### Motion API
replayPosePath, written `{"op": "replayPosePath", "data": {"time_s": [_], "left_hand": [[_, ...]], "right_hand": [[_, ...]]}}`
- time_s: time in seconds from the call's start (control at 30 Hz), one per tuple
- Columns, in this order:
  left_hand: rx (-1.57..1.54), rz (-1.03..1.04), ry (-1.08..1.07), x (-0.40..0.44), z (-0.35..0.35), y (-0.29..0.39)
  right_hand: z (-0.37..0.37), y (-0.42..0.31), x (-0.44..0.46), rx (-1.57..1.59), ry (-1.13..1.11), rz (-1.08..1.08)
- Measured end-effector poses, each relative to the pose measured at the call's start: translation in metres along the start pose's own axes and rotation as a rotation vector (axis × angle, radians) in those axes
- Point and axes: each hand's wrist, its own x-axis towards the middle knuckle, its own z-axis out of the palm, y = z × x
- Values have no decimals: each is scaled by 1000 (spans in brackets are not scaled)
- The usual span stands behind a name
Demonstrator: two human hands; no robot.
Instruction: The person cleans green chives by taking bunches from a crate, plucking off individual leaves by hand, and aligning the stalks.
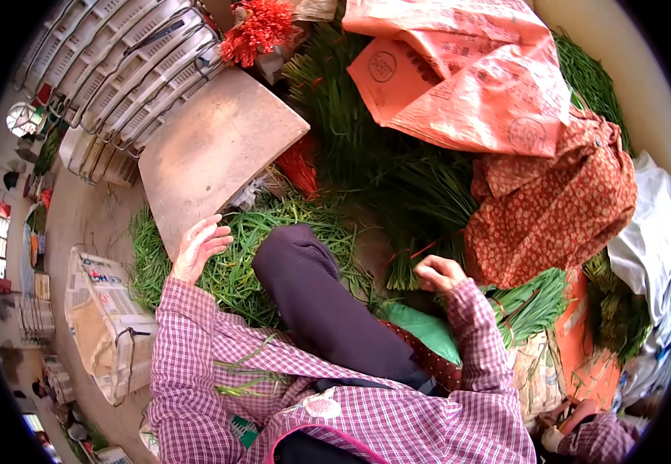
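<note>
My left hand (200, 246) is held over the near corner of a worn board (215, 147), fingers apart and nothing in it. Loose green stalks (246, 274) lie below and beside it, around my bent knee. On the other side, my right hand (439, 273) has its fingers curled closed near the tied end of a green bundle (402, 272); whether it holds anything is hidden. Another bundle with a red tie (532, 305) lies just right of my right sleeve. Red ties (298, 166) lie by the board's right edge.
Stacked plastic crates (126, 62) stand upper left, and another crate (111, 325) sits at left. An orange sack (467, 85) and a floral cloth (556, 201) cover bundles at right. A co-worker's sleeve (602, 439) shows lower right.
</note>
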Motion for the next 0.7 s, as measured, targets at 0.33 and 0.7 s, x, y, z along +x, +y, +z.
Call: {"op": "replayPosePath", "data": {"time_s": [0.33,0.7], "left_hand": [[-305,46,222,-54,-50,-14],[-358,-9,472,-92,-67,-20]], "right_hand": [[107,1,325,-462,101,-132],[172,23,481,-1017,226,-31]]}}
